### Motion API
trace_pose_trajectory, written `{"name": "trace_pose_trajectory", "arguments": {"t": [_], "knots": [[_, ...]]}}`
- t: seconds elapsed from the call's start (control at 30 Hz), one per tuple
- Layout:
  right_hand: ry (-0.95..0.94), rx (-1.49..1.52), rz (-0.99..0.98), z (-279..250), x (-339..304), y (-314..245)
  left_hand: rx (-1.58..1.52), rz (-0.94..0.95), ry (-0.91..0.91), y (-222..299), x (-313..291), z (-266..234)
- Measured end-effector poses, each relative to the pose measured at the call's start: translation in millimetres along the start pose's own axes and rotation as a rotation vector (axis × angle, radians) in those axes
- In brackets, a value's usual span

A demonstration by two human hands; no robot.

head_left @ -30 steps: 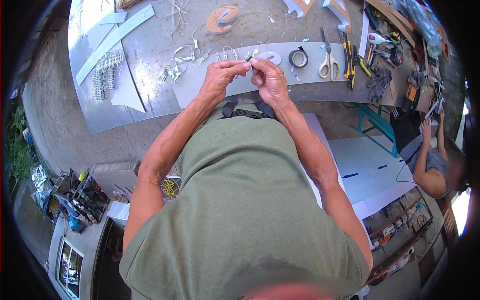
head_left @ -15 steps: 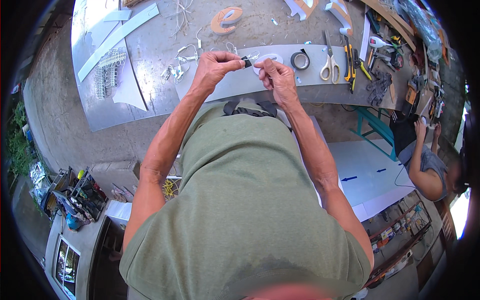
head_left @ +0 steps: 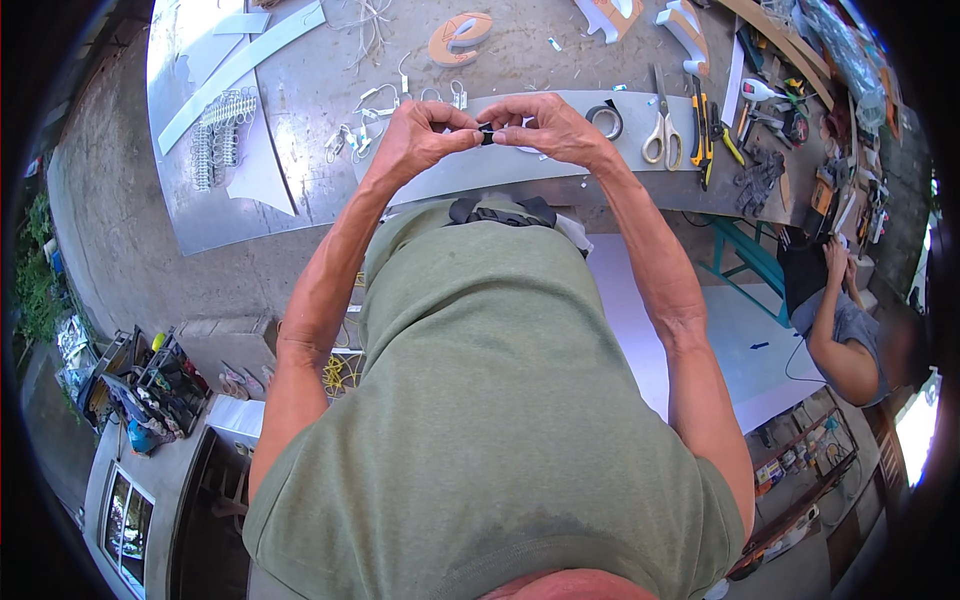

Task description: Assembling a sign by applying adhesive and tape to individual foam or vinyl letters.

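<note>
White wired modules (head_left: 359,143) lie left of a worker's left hand (head_left: 420,135), its thumb and forefinger pinched on a small black strip (head_left: 487,134). The strip sits between both hands, equally near, its long axis unclear; the right hand (head_left: 556,131) pinches its right side, beside a tape roll (head_left: 618,123). Labels are unreadable.

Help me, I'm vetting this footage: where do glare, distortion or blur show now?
Head view: glare whitens the metal table at upper left; head view: fisheye distortion bows its near edge; head view: co-worker's head blurred, black piece between the fingers indistinct.
</note>
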State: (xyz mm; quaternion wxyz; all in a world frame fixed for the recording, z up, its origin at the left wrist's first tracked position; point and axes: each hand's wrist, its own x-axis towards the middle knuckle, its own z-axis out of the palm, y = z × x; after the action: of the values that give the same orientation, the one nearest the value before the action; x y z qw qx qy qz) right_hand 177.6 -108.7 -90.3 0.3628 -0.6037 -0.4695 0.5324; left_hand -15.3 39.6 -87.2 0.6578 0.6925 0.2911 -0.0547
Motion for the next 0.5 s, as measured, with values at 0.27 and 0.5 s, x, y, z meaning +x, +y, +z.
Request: {"name": "trace_pose_trajectory", "arguments": {"t": [0.27, 0.5], "knots": [[0.082, 0.146, 0.076, 2.9, -5.8, -5.3, 0.041, 0.033, 0.004, 2.7, -0.5, -1.3], [0.069, 0.205, 0.090, 4.7, -10.0, -5.2, -0.071, -0.031, -0.036, 2.6, -3.7, 0.9]]}}
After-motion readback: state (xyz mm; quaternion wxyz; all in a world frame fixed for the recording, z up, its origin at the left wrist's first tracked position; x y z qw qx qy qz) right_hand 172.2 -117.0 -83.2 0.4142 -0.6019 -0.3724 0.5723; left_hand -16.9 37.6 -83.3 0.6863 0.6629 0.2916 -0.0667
